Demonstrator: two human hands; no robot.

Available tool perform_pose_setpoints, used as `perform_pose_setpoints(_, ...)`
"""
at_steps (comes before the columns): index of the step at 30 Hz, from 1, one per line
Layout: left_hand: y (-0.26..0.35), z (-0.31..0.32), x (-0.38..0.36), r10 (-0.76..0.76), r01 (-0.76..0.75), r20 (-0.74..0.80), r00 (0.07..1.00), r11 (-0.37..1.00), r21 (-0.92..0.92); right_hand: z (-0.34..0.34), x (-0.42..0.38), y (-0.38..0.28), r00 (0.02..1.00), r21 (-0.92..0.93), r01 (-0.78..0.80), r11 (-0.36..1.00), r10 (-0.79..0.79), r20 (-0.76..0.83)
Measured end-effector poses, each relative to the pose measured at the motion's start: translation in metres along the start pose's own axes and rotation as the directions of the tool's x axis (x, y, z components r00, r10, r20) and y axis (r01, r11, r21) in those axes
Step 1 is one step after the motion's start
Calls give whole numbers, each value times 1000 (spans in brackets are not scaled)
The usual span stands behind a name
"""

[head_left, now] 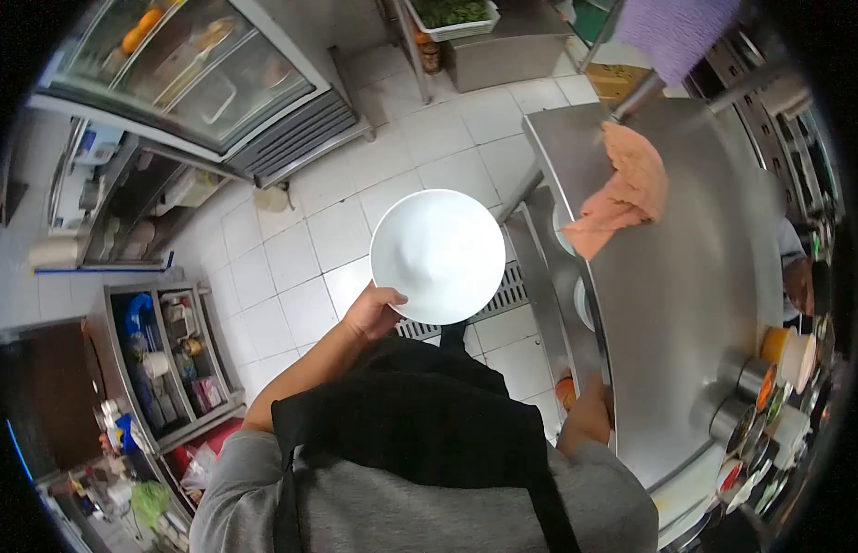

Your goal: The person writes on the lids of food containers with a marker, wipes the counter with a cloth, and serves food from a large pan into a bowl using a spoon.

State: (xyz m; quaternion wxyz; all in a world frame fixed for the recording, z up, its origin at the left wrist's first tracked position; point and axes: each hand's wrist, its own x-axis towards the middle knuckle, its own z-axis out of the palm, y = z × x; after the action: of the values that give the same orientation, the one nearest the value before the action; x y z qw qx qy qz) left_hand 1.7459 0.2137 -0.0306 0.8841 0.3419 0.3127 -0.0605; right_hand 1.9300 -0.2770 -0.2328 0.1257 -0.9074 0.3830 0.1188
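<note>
A white round bowl (438, 249) is held out over the floor by my left hand (374, 311). The thumb lies on the bowl's near rim, and the other fingers are hidden underneath it. Nothing shows inside the bowl. My right arm (587, 415) reaches to the near edge of the steel table (687, 267). The right hand's fingers are hidden by the tabletop, so what they touch does not show. On the shelf under the table, white dishes (584, 300) are partly visible near the right arm.
An orange cloth (629, 189) lies on the tabletop's left edge. Pots and food containers (731, 419) line the table's far right side. A glass-door fridge (217, 83) stands at the upper left, a shelf cabinet (176, 359) at left. Tiled floor (318, 249) has a drain grate (512, 290).
</note>
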Motion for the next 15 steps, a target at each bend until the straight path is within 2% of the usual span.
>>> perform_pose_setpoints(10, 0, -50, -61, 83, -100, -130, 988, 985, -137, -20, -23, 18, 991, -238, 73, 968, -98, -95)
perform_pose_setpoints(13, -20, -85, -97, 133, -168, -201, 970, 972, -167, -29, -50, 22, 967, -331, 166, 929, -219, -130)
perform_pose_setpoints(15, -41, -111, -131, 169, -227, -261, 950, 951, -209, -37, -76, 20, 916, -363, 270, 892, -354, -188)
